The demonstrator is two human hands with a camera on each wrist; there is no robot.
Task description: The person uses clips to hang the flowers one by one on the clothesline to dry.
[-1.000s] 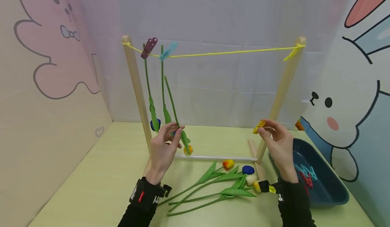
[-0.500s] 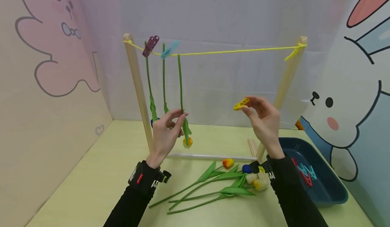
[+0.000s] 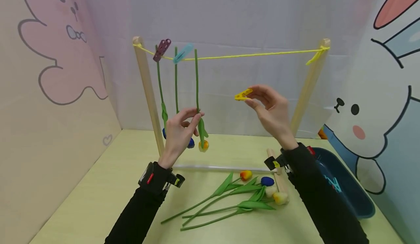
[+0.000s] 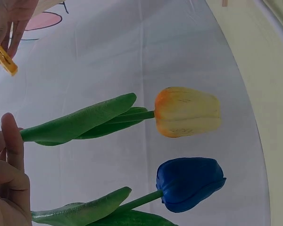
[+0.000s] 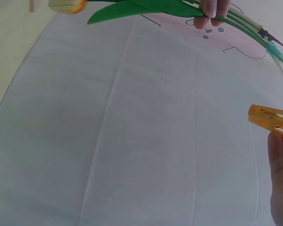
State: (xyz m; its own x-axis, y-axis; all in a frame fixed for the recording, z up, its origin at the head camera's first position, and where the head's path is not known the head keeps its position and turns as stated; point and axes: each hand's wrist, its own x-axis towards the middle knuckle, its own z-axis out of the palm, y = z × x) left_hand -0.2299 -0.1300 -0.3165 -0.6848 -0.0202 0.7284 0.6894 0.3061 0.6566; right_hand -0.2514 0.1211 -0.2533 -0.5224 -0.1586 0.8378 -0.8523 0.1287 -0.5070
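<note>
Here's your left hand [image 3: 179,129], fingers pinched snugly on a yellow-and-white tulip [image 3: 201,130], bloom at six o'clock, bare stem end at twelve, crossing the yellow cord [image 3: 249,55] in the head view; whether they touch, can't tell. At two o'clock, your right hand [image 3: 273,114] pinches a yellow clothespin [image 3: 242,95], apart from the stem. Up at eleven, purple [image 3: 162,50] and light-blue clips [image 3: 183,53] grip stems; at five, four loose tulips [image 3: 246,190] lie on the tabletop [image 3: 98,200].
</note>
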